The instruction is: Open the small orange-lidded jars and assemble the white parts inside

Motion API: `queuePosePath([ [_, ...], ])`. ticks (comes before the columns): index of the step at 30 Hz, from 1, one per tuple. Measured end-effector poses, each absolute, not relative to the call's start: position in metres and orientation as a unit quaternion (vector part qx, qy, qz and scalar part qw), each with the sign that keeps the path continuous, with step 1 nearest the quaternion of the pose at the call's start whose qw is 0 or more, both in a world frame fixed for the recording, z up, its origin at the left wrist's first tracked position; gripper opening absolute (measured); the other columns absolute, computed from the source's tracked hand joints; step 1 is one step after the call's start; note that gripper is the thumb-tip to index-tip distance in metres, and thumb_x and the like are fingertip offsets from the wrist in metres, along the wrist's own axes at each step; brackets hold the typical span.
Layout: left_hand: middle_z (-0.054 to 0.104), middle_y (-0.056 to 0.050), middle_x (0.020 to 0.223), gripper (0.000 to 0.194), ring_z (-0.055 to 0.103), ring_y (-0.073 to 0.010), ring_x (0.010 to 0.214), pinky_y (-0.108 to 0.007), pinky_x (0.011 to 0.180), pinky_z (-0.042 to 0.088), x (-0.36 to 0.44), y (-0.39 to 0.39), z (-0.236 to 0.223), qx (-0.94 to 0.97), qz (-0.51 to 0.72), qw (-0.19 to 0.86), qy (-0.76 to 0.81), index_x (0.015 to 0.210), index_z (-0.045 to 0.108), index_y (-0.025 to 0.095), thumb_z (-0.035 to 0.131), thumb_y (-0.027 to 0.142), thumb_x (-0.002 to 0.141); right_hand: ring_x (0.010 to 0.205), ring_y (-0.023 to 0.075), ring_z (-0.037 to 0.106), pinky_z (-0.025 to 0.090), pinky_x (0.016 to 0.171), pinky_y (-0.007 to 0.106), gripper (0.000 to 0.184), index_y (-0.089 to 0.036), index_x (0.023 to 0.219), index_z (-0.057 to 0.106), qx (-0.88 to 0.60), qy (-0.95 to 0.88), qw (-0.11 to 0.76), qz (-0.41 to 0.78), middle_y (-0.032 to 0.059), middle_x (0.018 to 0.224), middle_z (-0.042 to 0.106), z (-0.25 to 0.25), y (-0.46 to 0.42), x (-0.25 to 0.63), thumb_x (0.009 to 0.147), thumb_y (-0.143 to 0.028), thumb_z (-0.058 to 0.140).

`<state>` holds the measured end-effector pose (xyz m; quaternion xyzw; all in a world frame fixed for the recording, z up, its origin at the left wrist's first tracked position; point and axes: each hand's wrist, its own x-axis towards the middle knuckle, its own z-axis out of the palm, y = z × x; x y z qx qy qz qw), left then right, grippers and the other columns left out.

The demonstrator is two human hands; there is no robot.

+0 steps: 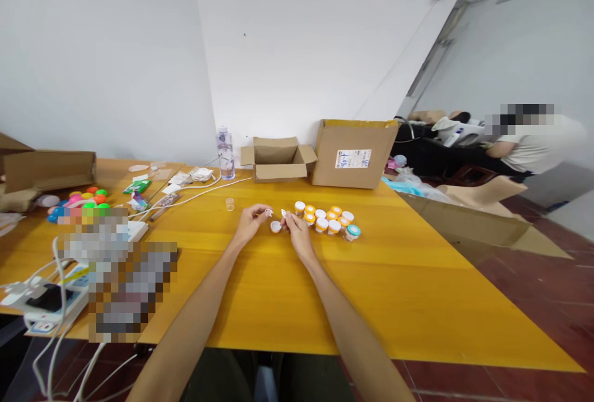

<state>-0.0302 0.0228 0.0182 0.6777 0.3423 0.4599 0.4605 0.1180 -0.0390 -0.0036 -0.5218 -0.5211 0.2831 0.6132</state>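
My left hand point(251, 222) is closed in a pinch on a small whitish piece point(268, 213), too small to name. Close by on the right, my right hand point(296, 229) pinches another small white piece point(283, 213) between thumb and fingers. A white round cap or small cup point(276, 227) sits on the table between the two hands. Just right of my right hand stand several small jars point(321, 224) with white and orange lids, and one jar with a teal lid point(353, 231) at their right end. A clear little cup point(230, 204) stands left of my left hand.
Behind the hands are an open cardboard box point(278, 170), a larger closed box point(355, 158) and a water bottle point(226, 154). Cables, a power strip point(51, 303) and colourful balls point(88, 198) lie on the left. A person point(533, 142) sits at the far right, beyond the wooden table point(417, 303).
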Motion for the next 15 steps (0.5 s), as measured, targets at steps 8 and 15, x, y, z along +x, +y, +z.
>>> queuePosePath([
  [8, 0.071, -0.009, 0.085, 0.014, 0.067, -0.0274, 0.084, -0.039, 0.079, 0.051, -0.058, 0.033, 0.012, 0.712, 0.407, 0.208, 0.533, 0.075, 0.072, 0.023, 0.061, 0.017, 0.079, 0.066, 0.0189, 0.059, 0.049, 0.063, 0.029, 0.046, -0.023, 0.068, 0.061, -0.526, -0.538, 0.612, 0.243, -0.0001, 0.064, 0.063, -0.001, -0.041, 0.118, 0.086, -0.064, 0.050],
  [15, 0.064, -0.013, 0.104, 0.011, 0.065, -0.0298, 0.094, -0.037, 0.077, 0.048, -0.064, 0.025, 0.015, 0.717, 0.359, 0.114, 0.586, 0.088, 0.070, 0.022, 0.060, 0.020, 0.084, 0.073, 0.0228, 0.067, 0.054, 0.068, 0.033, 0.036, -0.022, 0.079, 0.070, -0.521, -0.535, 0.616, 0.250, 0.0044, 0.075, 0.073, -0.001, -0.042, 0.116, 0.083, -0.056, 0.058],
])
